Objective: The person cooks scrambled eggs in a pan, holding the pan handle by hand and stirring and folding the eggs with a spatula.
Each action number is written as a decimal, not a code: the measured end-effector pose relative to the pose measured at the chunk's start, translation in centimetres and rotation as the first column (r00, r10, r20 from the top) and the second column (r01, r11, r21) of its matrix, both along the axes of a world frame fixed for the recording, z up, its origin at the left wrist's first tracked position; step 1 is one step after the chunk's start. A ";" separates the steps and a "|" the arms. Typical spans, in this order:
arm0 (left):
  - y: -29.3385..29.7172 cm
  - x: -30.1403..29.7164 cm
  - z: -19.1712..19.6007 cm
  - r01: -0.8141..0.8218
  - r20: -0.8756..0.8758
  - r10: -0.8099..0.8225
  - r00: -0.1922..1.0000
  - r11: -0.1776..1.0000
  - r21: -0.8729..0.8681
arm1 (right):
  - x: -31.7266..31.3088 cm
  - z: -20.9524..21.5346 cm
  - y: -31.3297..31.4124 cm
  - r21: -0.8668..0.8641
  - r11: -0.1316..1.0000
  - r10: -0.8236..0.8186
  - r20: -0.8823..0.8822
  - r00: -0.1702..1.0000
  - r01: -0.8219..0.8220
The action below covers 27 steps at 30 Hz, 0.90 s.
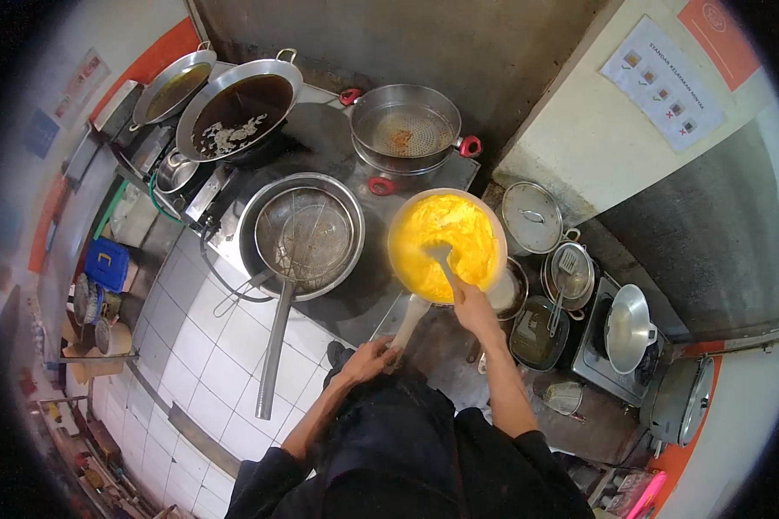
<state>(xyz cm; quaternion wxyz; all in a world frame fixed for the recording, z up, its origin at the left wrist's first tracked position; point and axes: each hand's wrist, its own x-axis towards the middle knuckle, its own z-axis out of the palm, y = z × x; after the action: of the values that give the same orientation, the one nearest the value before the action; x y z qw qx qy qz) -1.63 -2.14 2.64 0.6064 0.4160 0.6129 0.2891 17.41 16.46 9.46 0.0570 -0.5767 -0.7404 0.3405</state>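
Observation:
In front of me is a light-coloured frying pan (pixel 501 264) full of bright yellow egg (pixel 459 216), soft and folded in places. My left hand (pixel 372 358) is closed around the pan's pale handle (pixel 409 324). My right hand (pixel 474 304) grips a grey spatula (pixel 441 256), its blade resting in the egg near the middle of the pan. What lies beneath the pan is mostly hidden; part of a dark pan (pixel 512 290) shows at its lower right.
To the left, a long-handled strainer (pixel 303 233) lies across a metal bowl (pixel 352 277), handle jutting toward me. A steamer pot (pixel 405 121) stands behind. Woks of dark oil (pixel 251 99) and yellowish oil (pixel 177 91) sit far left. At right are a lidded pot (pixel 532 216), a skimmer (pixel 566 272) and a stove (pixel 593 346).

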 end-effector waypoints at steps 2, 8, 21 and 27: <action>-0.1 -0.1 -0.1 -0.020 0.023 0.020 1.000 1.000 0.004 | 1.4 1.4 -0.1 -0.033 0.995 0.095 0.025 0.995 -0.094; -0.5 -0.5 -0.3 -0.028 0.024 0.029 0.999 0.998 -0.058 | 0.1 1.5 0.9 0.053 0.998 -0.030 0.079 0.996 0.025; -2.6 -2.9 -0.8 -0.211 -0.038 0.209 0.977 0.974 -0.078 | -1.0 0.2 1.1 0.014 0.999 -0.045 0.125 0.991 0.044; -6.1 -5.3 -3.8 -0.252 -0.236 0.258 0.937 0.966 0.056 | 3.5 2.1 1.0 -0.028 0.997 0.081 0.092 0.992 -0.079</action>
<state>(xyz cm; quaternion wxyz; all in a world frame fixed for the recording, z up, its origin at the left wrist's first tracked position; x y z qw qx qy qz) -6.90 -8.21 -1.12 0.4797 0.3725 0.7270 0.3203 20.93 17.42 11.53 0.0018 -0.5626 -0.7605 0.3244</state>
